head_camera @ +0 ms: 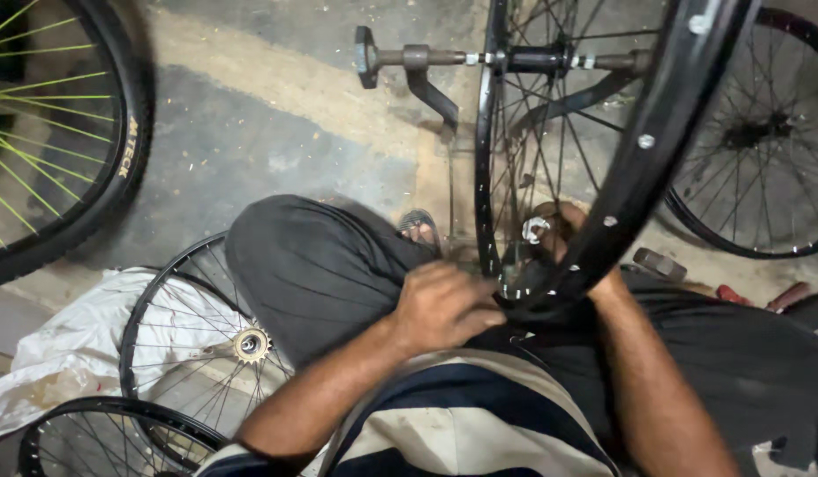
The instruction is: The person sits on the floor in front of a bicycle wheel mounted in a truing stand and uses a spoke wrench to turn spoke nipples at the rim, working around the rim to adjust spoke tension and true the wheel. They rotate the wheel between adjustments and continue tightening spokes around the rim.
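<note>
The left hand (442, 307) is closed around the bottom of a black wheel rim (638, 150) at the person's lap, and the right hand (563, 231) reaches through the spokes holding a small metal tool (534, 230). The rim stands upright in a stand (418, 71). Other wheels (197, 340) lie close on the concrete floor (250, 132), leaving little open room.

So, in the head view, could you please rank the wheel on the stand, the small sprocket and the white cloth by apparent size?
1. Wheel on the stand, though it is nearest the camera.
2. White cloth.
3. Small sprocket.
</note>
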Demonstrator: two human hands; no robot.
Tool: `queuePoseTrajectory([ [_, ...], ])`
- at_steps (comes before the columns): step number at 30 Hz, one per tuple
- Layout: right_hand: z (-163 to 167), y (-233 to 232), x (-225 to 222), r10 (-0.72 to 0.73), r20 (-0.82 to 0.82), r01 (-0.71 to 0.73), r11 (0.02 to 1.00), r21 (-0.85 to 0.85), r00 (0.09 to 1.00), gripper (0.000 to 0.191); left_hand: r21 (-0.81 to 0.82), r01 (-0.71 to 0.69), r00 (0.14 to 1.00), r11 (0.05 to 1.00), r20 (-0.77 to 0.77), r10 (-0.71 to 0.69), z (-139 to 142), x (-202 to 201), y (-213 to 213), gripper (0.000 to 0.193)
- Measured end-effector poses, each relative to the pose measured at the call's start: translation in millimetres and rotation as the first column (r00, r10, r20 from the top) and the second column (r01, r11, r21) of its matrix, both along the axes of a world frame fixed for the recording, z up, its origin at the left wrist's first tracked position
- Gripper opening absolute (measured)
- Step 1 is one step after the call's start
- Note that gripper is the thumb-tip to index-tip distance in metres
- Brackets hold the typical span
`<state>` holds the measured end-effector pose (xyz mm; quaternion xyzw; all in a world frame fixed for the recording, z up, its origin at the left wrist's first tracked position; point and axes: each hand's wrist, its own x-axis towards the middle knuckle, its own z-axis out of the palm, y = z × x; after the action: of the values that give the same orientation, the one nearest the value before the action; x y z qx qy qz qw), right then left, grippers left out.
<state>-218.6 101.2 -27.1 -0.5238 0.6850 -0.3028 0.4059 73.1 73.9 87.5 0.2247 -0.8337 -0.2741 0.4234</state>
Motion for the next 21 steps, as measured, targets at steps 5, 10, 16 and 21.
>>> queuePoseTrajectory([
  [5, 37, -13, 43, 0.086, -0.151, -0.075, 0.994, 0.077, 0.985, 0.034, 0.643, -0.234, 0.969, 0.729, 0.089, 0.233, -20, -3, -52, 0.03],
  [10, 62, -32, 85, 0.045, 0.114, -0.061, 0.988, 0.141, 0.992, 0.037, 0.68, -0.054, 0.998, 0.731, 0.017, 0.058, -68, -7, -92, 0.074],
  [16, 59, -46, 101, -0.023, 0.088, -0.004, 0.955, 0.297, 0.996, 0.026, 0.659, -0.091, 0.993, 0.747, 0.118, 0.018, -107, -4, -93, 0.073],
  [21, 44, -48, 93, 0.038, 0.286, -0.118, 0.956, 0.268, 0.957, 0.028, 0.691, -0.094, 0.992, 0.717, 0.123, 0.012, -108, 0, -93, 0.076],
])
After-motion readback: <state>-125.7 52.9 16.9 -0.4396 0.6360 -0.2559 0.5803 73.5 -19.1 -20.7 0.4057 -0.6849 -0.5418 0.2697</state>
